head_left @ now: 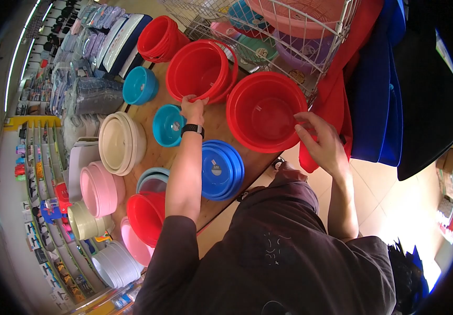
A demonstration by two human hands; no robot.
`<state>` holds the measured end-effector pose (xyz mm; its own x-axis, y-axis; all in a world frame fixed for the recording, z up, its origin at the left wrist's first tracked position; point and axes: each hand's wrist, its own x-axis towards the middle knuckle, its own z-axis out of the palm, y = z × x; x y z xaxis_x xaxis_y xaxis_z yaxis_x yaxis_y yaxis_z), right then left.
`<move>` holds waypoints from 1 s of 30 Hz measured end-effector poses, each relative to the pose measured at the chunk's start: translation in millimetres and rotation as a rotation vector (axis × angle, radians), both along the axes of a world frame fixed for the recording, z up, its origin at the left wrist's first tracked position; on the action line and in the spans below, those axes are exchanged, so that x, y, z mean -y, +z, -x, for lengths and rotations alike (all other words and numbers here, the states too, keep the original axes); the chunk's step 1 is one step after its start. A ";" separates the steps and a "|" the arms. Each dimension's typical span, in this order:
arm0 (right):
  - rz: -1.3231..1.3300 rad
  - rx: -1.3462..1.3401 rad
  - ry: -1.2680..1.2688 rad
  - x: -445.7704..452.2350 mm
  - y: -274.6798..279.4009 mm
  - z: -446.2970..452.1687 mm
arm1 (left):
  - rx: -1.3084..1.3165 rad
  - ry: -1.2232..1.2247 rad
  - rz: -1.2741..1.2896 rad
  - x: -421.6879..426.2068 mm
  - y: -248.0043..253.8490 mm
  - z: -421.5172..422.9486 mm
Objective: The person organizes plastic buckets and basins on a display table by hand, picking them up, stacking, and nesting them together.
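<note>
My left hand (194,109), with a dark watch at its wrist, grips the near rim of a red bucket (197,68) whose handle hangs over its right side. At the right, my right hand (323,142) has its fingertips and thumb at the right rim of a second, wide red bucket (265,113). That bucket is nearest to me at the table edge, and its inside shows nothing but a small label. Beside my left forearm sit a small turquoise basin (167,126) and a stack of blue basins (218,170).
On the wooden table (150,155) stand another turquoise basin (140,85), stacked red buckets (158,39), cream basins (119,143), pink tubs (100,189) and a red tub (145,218). A white wire basket (310,39) holding basins borders the far right. Red and blue fabric-like sheets hang beside it.
</note>
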<state>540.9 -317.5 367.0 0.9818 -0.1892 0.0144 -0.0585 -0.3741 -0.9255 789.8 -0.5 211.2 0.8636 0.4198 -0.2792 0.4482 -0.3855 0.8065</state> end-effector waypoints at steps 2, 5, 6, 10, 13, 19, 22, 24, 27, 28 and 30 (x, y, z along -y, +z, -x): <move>0.002 0.007 -0.009 -0.4 -1.9 0.2 | 0.027 0.016 -0.025 -2.1 -7.4 -3.5; 0.007 -0.020 -0.002 0.0 2.0 1.2 | 0.088 0.033 -0.099 9.0 4.7 4.1; 0.014 -0.013 -0.007 -0.2 1.2 1.5 | 0.096 0.018 -0.084 6.6 4.7 3.9; 0.013 -0.003 -0.018 -0.4 -2.3 1.5 | 0.102 -0.014 -0.107 1.7 2.8 -3.0; 0.012 -0.004 -0.017 -0.8 -3.1 1.9 | 0.132 -0.034 -0.140 6.5 11.2 0.9; 0.011 -0.007 -0.023 0.1 -2.7 1.5 | 0.297 -0.108 -0.283 6.8 15.1 4.8; 0.006 -0.016 -0.025 0.3 -1.4 1.3 | 0.332 -0.130 -0.336 2.8 12.1 4.6; 0.004 -0.017 -0.025 0.5 -1.2 1.8 | 0.289 -0.122 -0.245 -2.0 12.6 1.9; 0.015 -0.012 -0.028 0.4 -1.4 2.0 | 0.246 -0.105 -0.162 -6.0 16.0 -1.8; 0.020 -0.018 -0.026 0.3 0.4 2.0 | 0.237 -0.096 -0.144 -6.9 18.1 -2.6; 0.032 -0.023 -0.018 -0.3 1.9 0.4 | 0.263 -0.100 -0.203 -5.2 22.8 1.5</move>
<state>540.6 -317.1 368.8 0.9784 -0.2069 -0.0018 -0.0867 -0.4023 -0.9114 788.2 4.8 234.0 0.9346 0.3535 0.0393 0.1868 -0.5817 0.7917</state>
